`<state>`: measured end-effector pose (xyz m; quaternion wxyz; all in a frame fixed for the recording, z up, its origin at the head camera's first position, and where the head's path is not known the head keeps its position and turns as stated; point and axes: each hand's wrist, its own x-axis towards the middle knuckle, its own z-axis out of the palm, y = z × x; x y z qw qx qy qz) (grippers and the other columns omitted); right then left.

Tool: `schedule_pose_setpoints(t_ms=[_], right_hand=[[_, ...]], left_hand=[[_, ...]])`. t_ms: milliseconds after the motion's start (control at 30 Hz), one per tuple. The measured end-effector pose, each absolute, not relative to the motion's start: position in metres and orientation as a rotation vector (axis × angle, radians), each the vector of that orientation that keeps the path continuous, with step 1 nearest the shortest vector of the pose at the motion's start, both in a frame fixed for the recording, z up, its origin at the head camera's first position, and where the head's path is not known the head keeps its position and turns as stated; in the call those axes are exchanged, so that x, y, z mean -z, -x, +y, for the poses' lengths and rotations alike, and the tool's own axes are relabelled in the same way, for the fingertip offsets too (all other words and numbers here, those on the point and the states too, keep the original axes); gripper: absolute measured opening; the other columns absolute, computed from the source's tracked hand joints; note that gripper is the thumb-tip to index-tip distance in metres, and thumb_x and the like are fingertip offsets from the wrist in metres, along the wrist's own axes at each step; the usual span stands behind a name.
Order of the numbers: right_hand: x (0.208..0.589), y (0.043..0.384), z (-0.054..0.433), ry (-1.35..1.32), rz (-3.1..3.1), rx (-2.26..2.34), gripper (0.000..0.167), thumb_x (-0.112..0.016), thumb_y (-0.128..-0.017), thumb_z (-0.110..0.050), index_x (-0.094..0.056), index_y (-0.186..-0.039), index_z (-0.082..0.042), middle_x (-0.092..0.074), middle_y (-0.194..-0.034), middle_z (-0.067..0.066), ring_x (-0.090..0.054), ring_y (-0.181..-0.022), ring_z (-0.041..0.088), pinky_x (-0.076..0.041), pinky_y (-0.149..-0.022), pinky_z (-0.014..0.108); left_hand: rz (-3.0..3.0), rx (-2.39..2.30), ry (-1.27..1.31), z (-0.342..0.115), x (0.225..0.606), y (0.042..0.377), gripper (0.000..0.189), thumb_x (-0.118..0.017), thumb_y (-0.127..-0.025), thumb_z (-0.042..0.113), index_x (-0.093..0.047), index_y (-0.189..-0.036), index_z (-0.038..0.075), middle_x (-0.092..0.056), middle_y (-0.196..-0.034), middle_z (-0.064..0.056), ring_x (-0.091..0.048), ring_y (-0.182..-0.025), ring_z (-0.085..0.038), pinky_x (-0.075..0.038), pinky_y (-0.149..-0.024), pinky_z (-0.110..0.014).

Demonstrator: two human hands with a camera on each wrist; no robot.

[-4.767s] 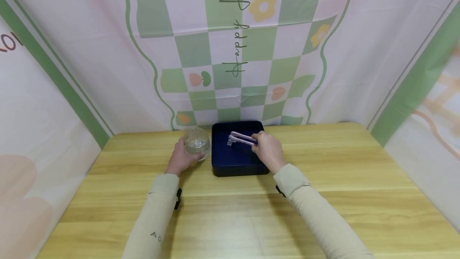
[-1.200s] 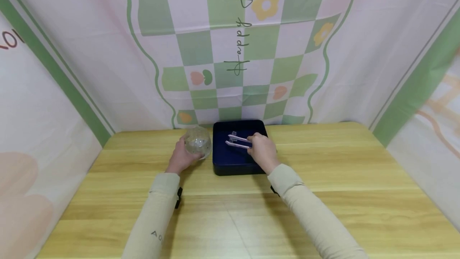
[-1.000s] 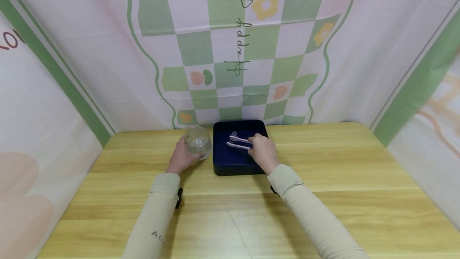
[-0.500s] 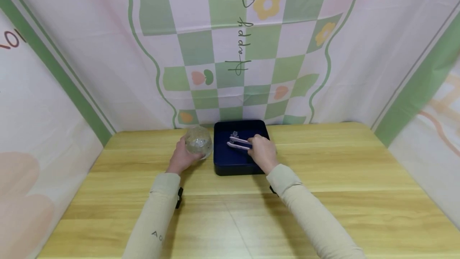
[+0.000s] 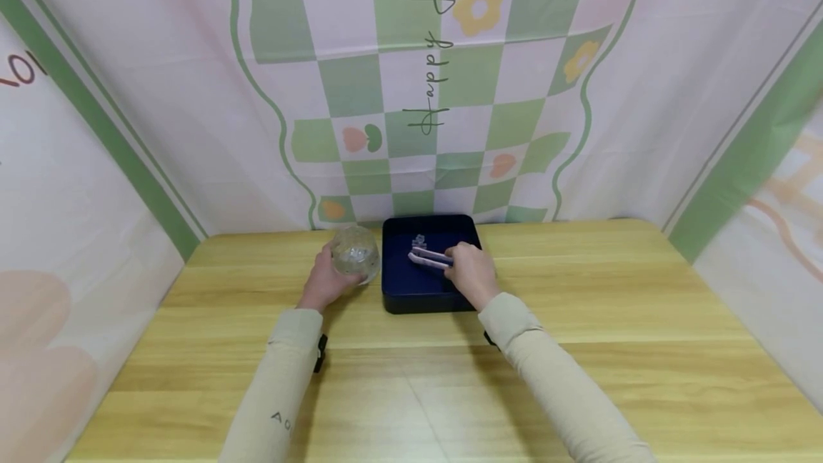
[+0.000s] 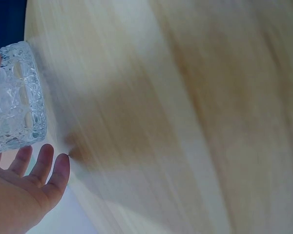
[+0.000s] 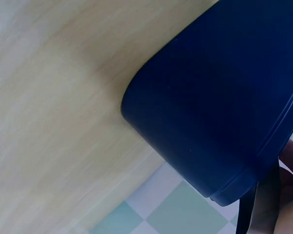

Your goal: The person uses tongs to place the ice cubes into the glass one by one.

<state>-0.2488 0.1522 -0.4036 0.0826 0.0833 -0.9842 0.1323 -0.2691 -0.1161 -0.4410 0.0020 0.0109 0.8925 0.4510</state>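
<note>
A clear textured drinking glass (image 5: 356,256) stands on the table just left of a dark blue tray (image 5: 424,304). My left hand (image 5: 323,284) holds it from the side, thumb and fingers on either side; the left wrist view shows its faceted wall. My right hand (image 5: 474,274) grips pale pink tongs (image 5: 427,259) over the tray, tips pointing left. Small clear pieces (image 5: 419,240), perhaps ice cubes, lie in the tray at the tips. Whether the tongs pinch one cannot be told. In the right wrist view the tray's wall (image 7: 200,107) hides most of the right hand (image 7: 290,187).
The wooden table (image 5: 398,384) stretches in front and to both sides. A patterned curtain (image 5: 411,113) rises right behind the tray and the glass. Side curtains (image 5: 83,234) border the table.
The tongs' arms, spread around the clear pieces about a second ago, are now closer together. Their tips have shifted slightly right and toward me. The left hand and the glass stay put.
</note>
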Motion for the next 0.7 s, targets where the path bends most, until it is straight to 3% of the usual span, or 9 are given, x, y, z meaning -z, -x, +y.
schedule_pose_setpoints(t_ms=[700], right_hand=[[0.4032, 0.2468, 0.1553, -0.253, -2.907, -0.399, 0.028, -0.074, -0.079, -0.012, -0.073, -0.107, -0.006, -0.071, -0.099, 0.013, -0.068, -0.083, 0.027, -0.057, -0.067, 0.038]], left_hand=[[2.798, -1.403, -0.033, -0.1144, 0.4406, 0.2701, 0.096, -0.08, -0.074, 0.021, -0.022, -0.147, 0.0, -0.037, -0.145, -0.026, -0.039, -0.134, -0.042, -0.035, -0.111, -0.055]])
